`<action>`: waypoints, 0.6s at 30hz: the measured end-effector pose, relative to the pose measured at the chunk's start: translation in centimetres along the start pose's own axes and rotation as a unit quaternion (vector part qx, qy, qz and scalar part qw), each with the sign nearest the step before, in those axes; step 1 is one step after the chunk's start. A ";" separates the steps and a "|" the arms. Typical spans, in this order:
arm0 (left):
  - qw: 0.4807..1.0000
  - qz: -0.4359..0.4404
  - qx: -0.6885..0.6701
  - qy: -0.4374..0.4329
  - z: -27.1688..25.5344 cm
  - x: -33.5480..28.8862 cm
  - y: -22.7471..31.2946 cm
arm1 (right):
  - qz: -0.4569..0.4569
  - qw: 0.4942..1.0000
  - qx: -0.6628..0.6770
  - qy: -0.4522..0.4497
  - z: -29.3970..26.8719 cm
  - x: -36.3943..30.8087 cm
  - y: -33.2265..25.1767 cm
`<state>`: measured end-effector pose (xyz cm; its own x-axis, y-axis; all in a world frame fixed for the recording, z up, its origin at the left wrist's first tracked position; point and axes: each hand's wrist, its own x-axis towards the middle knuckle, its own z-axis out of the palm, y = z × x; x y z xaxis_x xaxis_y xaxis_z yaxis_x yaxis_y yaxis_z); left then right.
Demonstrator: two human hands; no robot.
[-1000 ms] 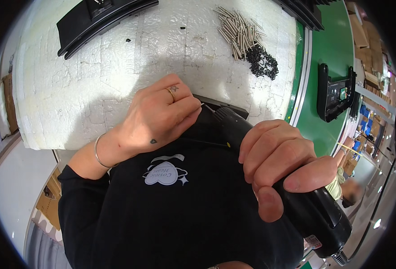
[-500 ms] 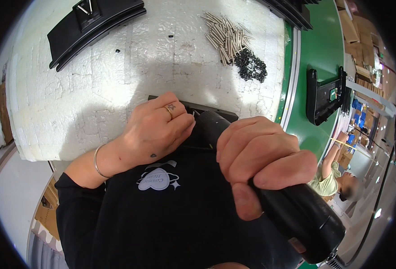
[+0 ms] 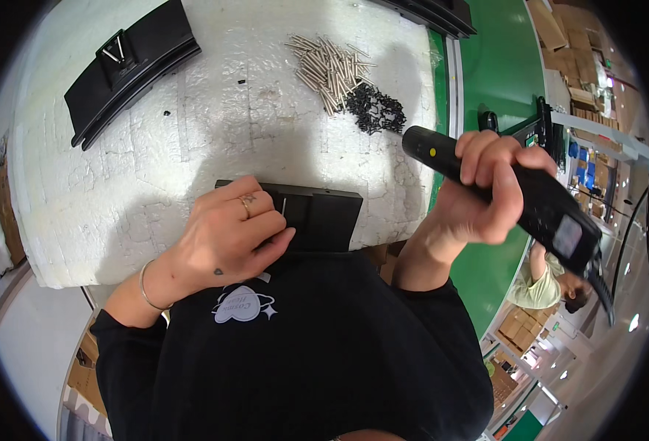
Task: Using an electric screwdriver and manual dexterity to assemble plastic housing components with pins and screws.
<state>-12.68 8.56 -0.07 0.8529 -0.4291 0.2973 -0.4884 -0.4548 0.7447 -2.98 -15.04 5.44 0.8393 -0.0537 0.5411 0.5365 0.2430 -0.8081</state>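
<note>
In my right hand (image 3: pixel 490 187) is a black electric screwdriver (image 3: pixel 438 153), gripped around its body, with its nose at the near right edge of a pile of small black screws (image 3: pixel 377 110). My left hand (image 3: pixel 229 231) is closed on a black plastic part (image 3: pixel 328 219) at the near edge of the mat, close to my chest. A thin silver pin (image 3: pixel 284 204) shows on that part beside my left fingers. Beyond the screws lies a heap of silver metal pins (image 3: pixel 328 73).
A curved black part (image 3: pixel 137 70) with two pins in it lies far left on the white foam-covered mat (image 3: pixel 133 191). Two loose black bits sit near it. More black parts (image 3: pixel 442 16) lie at the far right. A green table (image 3: pixel 493 81) runs alongside; another person (image 3: pixel 548 283) is beyond.
My right hand has lifted the screwdriver off the black part and swung it right and away from me, to the screw pile. My left hand stays on the part.
</note>
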 end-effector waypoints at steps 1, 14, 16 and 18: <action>1.000 -0.008 -0.005 0.015 -0.2 0.1 0.0 | 0.004 1.000 -0.013 0.023 -0.4 0.1 0.5; 0.994 0.098 0.026 0.039 0.3 7.7 -1.9 | -0.024 0.998 0.056 -0.021 -0.6 -0.4 -1.4; 0.991 0.126 0.029 0.042 1.8 9.9 -2.4 | -0.032 0.997 0.065 -0.041 -0.6 -0.5 -2.4; 0.985 0.163 0.020 0.053 3.0 11.1 -3.1 | -0.038 0.993 0.080 -0.081 -0.7 -0.5 -3.1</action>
<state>-2.31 2.85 -0.88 0.6628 -0.4753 0.5786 -0.7447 -0.3376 0.5758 -5.00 -16.44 7.54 0.7644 0.0758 0.6403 0.5662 0.3961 -0.7228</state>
